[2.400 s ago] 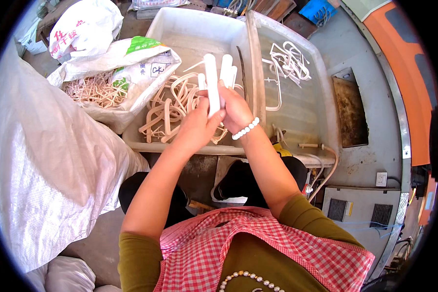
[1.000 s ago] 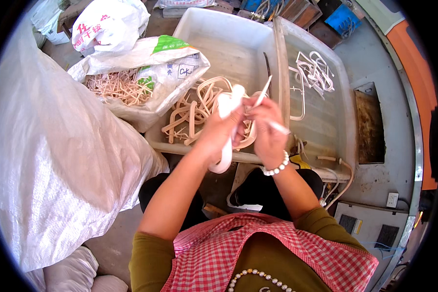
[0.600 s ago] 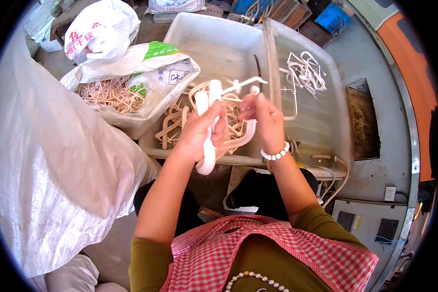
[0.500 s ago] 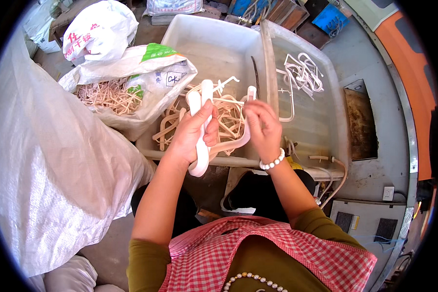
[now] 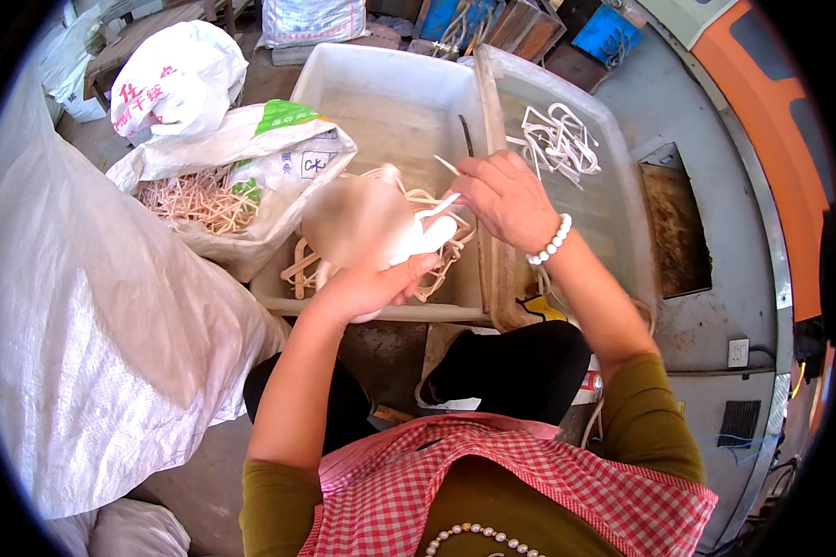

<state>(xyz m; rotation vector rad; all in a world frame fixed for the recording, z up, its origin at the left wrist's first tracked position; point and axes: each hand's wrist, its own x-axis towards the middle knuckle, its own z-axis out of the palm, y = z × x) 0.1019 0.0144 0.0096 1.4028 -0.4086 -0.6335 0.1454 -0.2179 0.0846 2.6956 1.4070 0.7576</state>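
Note:
My left hand (image 5: 367, 251), blurred with motion, grips a white curved plastic piece (image 5: 427, 237) over the near bin (image 5: 381, 111). My right hand (image 5: 506, 195), with a white bead bracelet on its wrist, pinches a thin white strip (image 5: 448, 167) just above that piece. Beige plastic loops (image 5: 437, 269) lie heaped in the near bin under both hands. The right-hand bin (image 5: 613, 204) holds a small pile of white curved pieces (image 5: 557, 139).
A large white woven sack (image 5: 84, 325) fills the left side. An open bag of beige strips (image 5: 204, 195) sits left of the bins, with a tied white bag (image 5: 172, 84) behind it. A grey metal cabinet (image 5: 715, 278) stands at the right.
My left hand has turned the white piece and lowered it toward the bin edge. My right hand has moved up and right, now pinching a thin strip above it.

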